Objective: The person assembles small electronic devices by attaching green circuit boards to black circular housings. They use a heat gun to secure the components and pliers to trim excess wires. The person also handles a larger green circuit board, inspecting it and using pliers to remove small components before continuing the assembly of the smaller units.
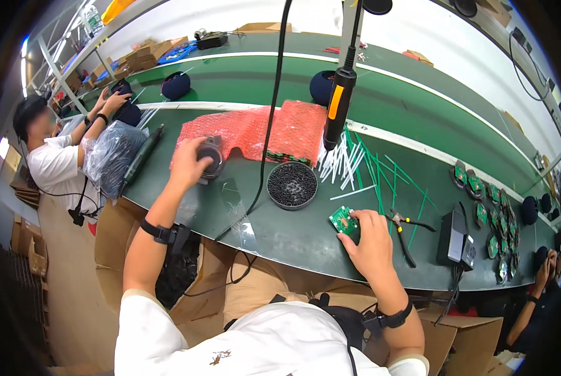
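Left hand [189, 164] closed around round black housing [212, 160]; right hand [369, 237] pinching green circuit board [343, 220] on desk [293, 235]. Board not yet fitted; more boards [488, 213] waiting.
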`<action>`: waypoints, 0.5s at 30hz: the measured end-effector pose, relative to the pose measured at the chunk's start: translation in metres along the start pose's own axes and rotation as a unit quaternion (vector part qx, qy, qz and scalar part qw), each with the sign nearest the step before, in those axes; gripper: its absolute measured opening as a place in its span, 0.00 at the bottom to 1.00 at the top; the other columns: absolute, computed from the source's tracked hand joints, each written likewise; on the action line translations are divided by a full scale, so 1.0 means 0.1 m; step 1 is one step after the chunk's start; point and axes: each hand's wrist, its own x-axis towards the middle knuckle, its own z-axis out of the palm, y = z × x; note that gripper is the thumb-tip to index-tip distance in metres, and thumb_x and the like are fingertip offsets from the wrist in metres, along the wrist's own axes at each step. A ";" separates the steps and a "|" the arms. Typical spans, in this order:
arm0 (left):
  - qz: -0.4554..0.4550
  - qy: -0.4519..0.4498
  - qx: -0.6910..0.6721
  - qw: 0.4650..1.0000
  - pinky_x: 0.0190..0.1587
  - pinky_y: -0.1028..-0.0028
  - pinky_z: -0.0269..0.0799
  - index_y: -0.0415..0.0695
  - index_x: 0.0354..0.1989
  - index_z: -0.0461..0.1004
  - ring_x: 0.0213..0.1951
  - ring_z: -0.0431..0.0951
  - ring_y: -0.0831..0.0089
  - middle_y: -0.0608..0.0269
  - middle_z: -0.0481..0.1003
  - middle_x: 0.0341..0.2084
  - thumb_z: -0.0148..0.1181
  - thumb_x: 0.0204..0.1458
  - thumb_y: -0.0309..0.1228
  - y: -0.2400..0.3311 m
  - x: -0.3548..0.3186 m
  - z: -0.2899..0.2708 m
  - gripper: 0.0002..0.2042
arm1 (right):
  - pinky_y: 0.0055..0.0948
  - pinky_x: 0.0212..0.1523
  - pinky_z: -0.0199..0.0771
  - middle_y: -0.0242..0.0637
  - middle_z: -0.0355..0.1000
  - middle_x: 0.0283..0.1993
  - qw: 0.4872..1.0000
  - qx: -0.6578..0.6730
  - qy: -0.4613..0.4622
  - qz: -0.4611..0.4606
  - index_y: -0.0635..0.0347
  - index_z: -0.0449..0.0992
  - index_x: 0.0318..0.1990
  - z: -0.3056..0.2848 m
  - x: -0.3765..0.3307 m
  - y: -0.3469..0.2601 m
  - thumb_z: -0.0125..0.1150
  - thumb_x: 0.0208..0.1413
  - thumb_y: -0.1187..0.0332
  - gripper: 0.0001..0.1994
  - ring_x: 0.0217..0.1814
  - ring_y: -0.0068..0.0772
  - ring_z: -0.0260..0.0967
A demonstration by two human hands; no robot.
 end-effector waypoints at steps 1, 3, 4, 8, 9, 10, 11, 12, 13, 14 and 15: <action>-0.004 0.058 -0.078 0.995 0.51 0.66 0.77 0.43 0.53 0.80 0.45 0.82 0.59 0.53 0.80 0.44 0.73 0.46 0.24 -0.02 -0.03 -0.01 0.22 | 0.44 0.52 0.75 0.39 0.73 0.52 1.000 -0.009 -0.010 -0.008 0.58 0.75 0.52 -0.02 0.00 0.00 0.78 0.46 0.66 0.25 0.54 0.48 0.70; -0.029 0.105 -0.111 0.988 0.49 0.68 0.77 0.43 0.52 0.81 0.43 0.82 0.61 0.54 0.80 0.42 0.73 0.47 0.24 -0.07 -0.09 -0.04 0.21 | 0.44 0.51 0.76 0.39 0.73 0.51 0.999 -0.020 -0.037 -0.013 0.58 0.75 0.52 -0.04 0.04 -0.04 0.78 0.46 0.65 0.24 0.54 0.47 0.70; -0.038 0.138 -0.132 0.981 0.48 0.69 0.77 0.43 0.52 0.81 0.42 0.83 0.62 0.54 0.80 0.42 0.73 0.47 0.23 -0.10 -0.11 -0.04 0.21 | 0.44 0.50 0.76 0.38 0.73 0.51 0.998 -0.027 -0.049 -0.014 0.57 0.75 0.51 -0.06 0.08 -0.07 0.77 0.47 0.65 0.24 0.53 0.47 0.71; -0.090 0.068 -0.064 0.991 0.48 0.69 0.76 0.44 0.53 0.80 0.42 0.81 0.64 0.57 0.80 0.43 0.73 0.47 0.24 -0.09 -0.20 -0.02 0.21 | 0.45 0.50 0.78 0.41 0.76 0.48 0.993 -0.031 -0.102 -0.046 0.57 0.79 0.48 -0.10 0.38 -0.15 0.73 0.51 0.61 0.18 0.51 0.49 0.75; -0.039 0.095 -0.043 0.994 0.44 0.68 0.74 0.44 0.55 0.79 0.40 0.80 0.64 0.58 0.79 0.45 0.72 0.48 0.24 -0.05 -0.24 -0.03 0.22 | 0.45 0.51 0.78 0.42 0.77 0.47 0.989 -0.064 -0.131 -0.013 0.56 0.80 0.46 -0.15 0.53 -0.09 0.72 0.53 0.61 0.16 0.51 0.49 0.76; -0.002 0.162 -0.030 0.986 0.43 0.69 0.73 0.44 0.55 0.78 0.39 0.78 0.64 0.58 0.78 0.44 0.71 0.49 0.23 0.00 -0.30 -0.04 0.22 | 0.45 0.51 0.77 0.43 0.79 0.46 0.985 -0.092 -0.146 0.003 0.55 0.81 0.45 -0.18 0.73 0.01 0.70 0.54 0.61 0.13 0.50 0.50 0.77; 0.001 0.203 -0.024 0.979 0.41 0.69 0.73 0.44 0.55 0.78 0.37 0.77 0.65 0.59 0.77 0.43 0.70 0.50 0.23 0.05 -0.41 -0.08 0.21 | 0.47 0.52 0.78 0.46 0.79 0.46 0.975 -0.144 -0.160 0.057 0.56 0.81 0.45 -0.22 1.05 0.17 0.68 0.55 0.61 0.14 0.51 0.52 0.78; 0.008 0.245 -0.028 0.969 0.40 0.69 0.72 0.43 0.55 0.77 0.36 0.76 0.65 0.59 0.76 0.42 0.69 0.50 0.23 0.12 -0.53 -0.10 0.21 | 0.48 0.53 0.79 0.49 0.79 0.46 0.969 -0.179 -0.152 0.080 0.56 0.81 0.46 -0.26 1.40 0.36 0.66 0.55 0.60 0.14 0.51 0.54 0.78; -0.014 0.220 -0.049 0.974 0.38 0.70 0.70 0.42 0.54 0.77 0.34 0.74 0.68 0.61 0.74 0.39 0.68 0.52 0.22 0.20 -0.68 -0.09 0.19 | 0.49 0.54 0.78 0.51 0.80 0.47 0.973 -0.146 -0.139 0.114 0.54 0.80 0.49 -0.28 1.76 0.55 0.64 0.56 0.63 0.14 0.53 0.54 0.78; -0.036 0.207 -0.085 0.974 0.37 0.72 0.69 0.41 0.53 0.77 0.32 0.72 0.71 0.63 0.72 0.36 0.66 0.54 0.22 0.26 -0.82 -0.06 0.17 | 0.50 0.55 0.78 0.51 0.80 0.50 0.988 -0.098 -0.053 0.104 0.53 0.79 0.52 -0.22 2.08 0.72 0.65 0.54 0.63 0.17 0.55 0.55 0.77; -0.065 0.186 -0.130 0.972 0.35 0.74 0.68 0.40 0.52 0.77 0.30 0.69 0.74 0.64 0.70 0.35 0.65 0.55 0.21 0.34 -0.96 0.04 0.15 | 0.50 0.55 0.77 0.51 0.79 0.51 0.995 -0.057 -0.026 0.078 0.53 0.77 0.55 -0.14 2.38 0.90 0.66 0.54 0.63 0.20 0.56 0.57 0.76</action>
